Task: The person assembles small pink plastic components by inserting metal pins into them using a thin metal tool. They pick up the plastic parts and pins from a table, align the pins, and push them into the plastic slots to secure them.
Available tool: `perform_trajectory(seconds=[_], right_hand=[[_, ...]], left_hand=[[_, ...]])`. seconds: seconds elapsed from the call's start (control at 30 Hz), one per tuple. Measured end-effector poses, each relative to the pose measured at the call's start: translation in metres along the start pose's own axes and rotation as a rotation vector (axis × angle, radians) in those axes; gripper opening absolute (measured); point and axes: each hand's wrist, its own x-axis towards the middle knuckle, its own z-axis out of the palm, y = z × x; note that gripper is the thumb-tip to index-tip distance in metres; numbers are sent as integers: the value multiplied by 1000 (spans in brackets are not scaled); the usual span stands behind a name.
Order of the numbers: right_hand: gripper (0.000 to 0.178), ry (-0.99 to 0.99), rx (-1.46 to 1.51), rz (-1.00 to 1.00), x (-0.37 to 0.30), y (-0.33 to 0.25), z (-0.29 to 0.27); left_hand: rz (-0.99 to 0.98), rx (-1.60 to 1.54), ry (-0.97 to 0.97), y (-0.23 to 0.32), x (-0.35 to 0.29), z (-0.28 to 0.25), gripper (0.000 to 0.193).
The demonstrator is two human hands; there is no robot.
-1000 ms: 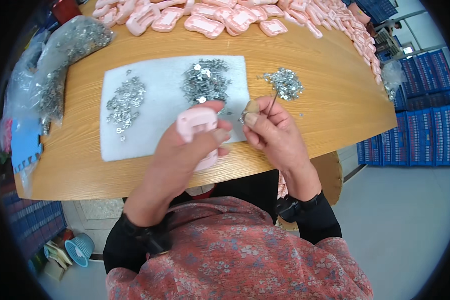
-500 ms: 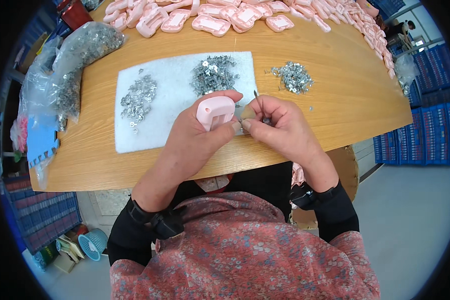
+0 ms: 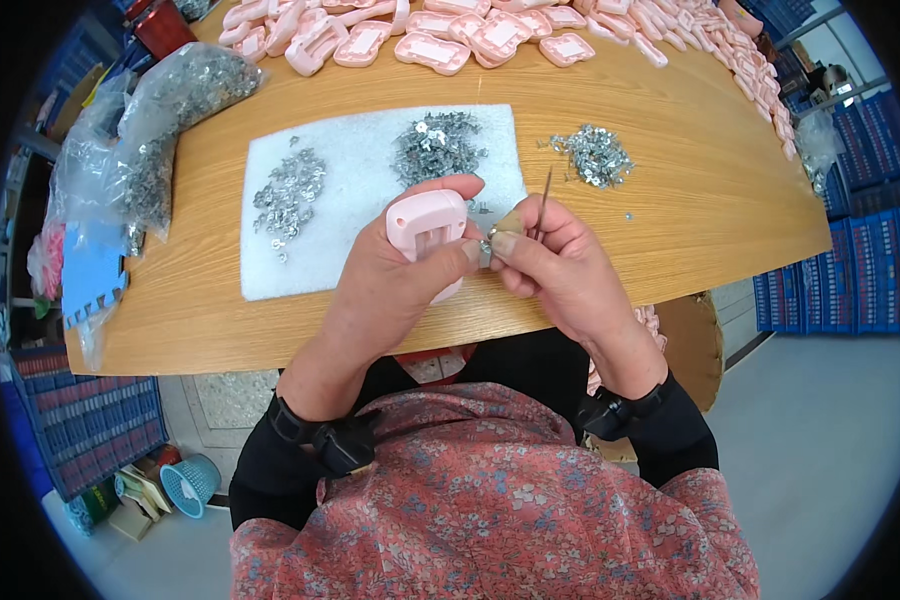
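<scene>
My left hand is closed around a pale pink plastic housing with rectangular openings, tilted up in the palm. At that hand's thumb tip sits a small shiny metal piece, which the right fingertips also meet. My right hand is closed too, with a thin pointed metal tool, seemingly tweezers, sticking up between its fingers. A beige finger cover wraps its index fingertip. Both hands hover over the front edge of a white foam sheet. Exactly how the metal pieces meet is hidden by the fingers.
Small metal parts lie in a left heap and a middle heap on the foam, and a right heap on the wooden table. Pink housings crowd the far edge. A plastic bag of metal parts rests at left.
The pointed tool now stands taller and leans further right above my right hand. Right fingers have shifted slightly around the small metal piece. The whole view has moved a little.
</scene>
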Motion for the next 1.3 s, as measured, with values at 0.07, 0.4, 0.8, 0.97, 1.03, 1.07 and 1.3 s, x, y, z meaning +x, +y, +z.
perform_trajectory(seconds=[0.07, 0.4, 0.8, 0.97, 1.03, 1.07, 1.3], right_hand=[[10, 24, -250, -71, 0, -2, -1], [10, -156, -713, 63, -7, -40, -6], [12, 5, -504, -330, -2, -5, 22], [11, 59, -815, -473, 0, -5, 25], [11, 70, -938, -585, 1, -6, 24], [11, 74, -1011, -615, 0, -6, 24], [13, 87, -1088, -610, -3, -2, 20]], left_hand=[[6, 128, -5, 4, 0, -2, 45], [-133, 153, -125, 12, -12, -7, 39], [-437, -667, -29, -9, -10, -5, 59], [-434, -632, -25, -14, -8, -2, 58], [-451, -596, 16, -10, -6, 2, 58], [-451, -571, 26, -11, -6, 3, 58], [-453, -550, 31, -17, -4, 2, 57]])
